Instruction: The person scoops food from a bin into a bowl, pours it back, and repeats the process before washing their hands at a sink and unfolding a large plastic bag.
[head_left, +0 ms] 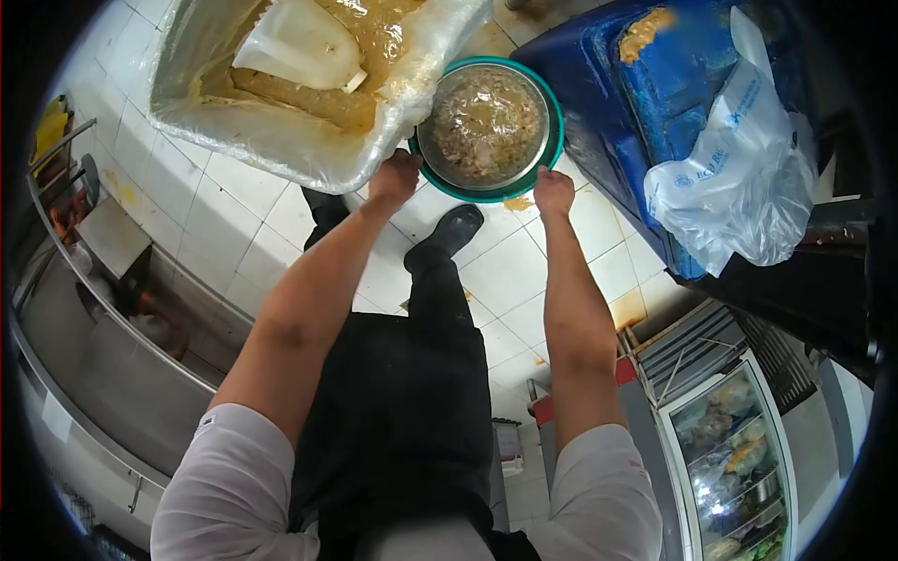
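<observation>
Both hands carry a green-rimmed bowl (486, 126) out in front of the body, above the white tiled floor (234, 215). The left hand (395, 178) has its grip closed on the bowl's near-left rim, and the right hand (554, 192) has its grip closed on the near-right rim, so the bowl sits between and just beyond the two hands. Inside the bowl is a metal dish filled with a brownish, lumpy mix under a glossy film.

The bowl's far-left edge touches or overlaps the plastic-lined bin (281, 122), which holds tan paste and a white scoop (299, 42). Just to the right of the bowl stands a blue container (636, 93) with a white plastic bag (739, 168) draped over it. Below the bowl, a black boot (449, 232) rests on the floor.
</observation>
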Demonstrator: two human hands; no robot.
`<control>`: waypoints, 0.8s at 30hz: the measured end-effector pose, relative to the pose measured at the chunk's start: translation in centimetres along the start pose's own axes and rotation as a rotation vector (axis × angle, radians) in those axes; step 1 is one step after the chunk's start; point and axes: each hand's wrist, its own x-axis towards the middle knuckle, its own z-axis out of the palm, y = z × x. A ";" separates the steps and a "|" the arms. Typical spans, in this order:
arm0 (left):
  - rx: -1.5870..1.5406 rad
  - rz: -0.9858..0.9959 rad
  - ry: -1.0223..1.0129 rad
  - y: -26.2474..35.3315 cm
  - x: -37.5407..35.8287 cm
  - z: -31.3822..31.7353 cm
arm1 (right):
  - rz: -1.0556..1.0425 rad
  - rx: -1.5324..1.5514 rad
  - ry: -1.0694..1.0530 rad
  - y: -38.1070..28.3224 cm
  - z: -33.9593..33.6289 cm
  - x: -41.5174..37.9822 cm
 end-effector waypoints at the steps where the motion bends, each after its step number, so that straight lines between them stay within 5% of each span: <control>1: 0.218 0.116 0.205 -0.8 0.3 1.1 | -0.008 -0.066 0.065 -0.6 0.6 0.1; 3: -0.153 0.153 0.121 -2.7 1.0 2.7 | 0.017 0.111 -0.009 -0.2 -0.4 0.0; 7: -0.038 -0.019 0.024 -1.8 0.7 1.1 | 0.069 0.051 0.049 0.2 1.6 0.1; 9: -0.313 -0.267 -0.159 0.8 0.1 -1.9 | 0.040 0.192 0.021 0.9 1.0 0.0; 13: 0.130 0.204 0.056 -2.8 0.8 1.9 | 0.108 0.144 0.092 0.0 2.5 -0.2; 15: -0.375 0.026 -0.091 -3.9 0.9 2.6 | 0.110 0.268 0.006 1.2 1.2 -0.1; 17: -0.366 0.039 -0.059 -4.7 1.0 2.7 | 0.092 0.191 0.065 0.1 0.8 -0.5; 19: -0.241 -0.193 -0.078 0.7 0.2 -1.2 | 0.105 0.204 -0.036 0.1 0.0 -0.6; 21: -0.327 -0.051 -0.092 -0.5 0.1 -0.1 | 0.122 0.254 -0.067 0.2 -0.3 -0.8; 24: -0.192 -0.123 -0.069 -0.1 0.3 0.3 | 0.168 0.213 -0.004 -1.8 0.0 -1.0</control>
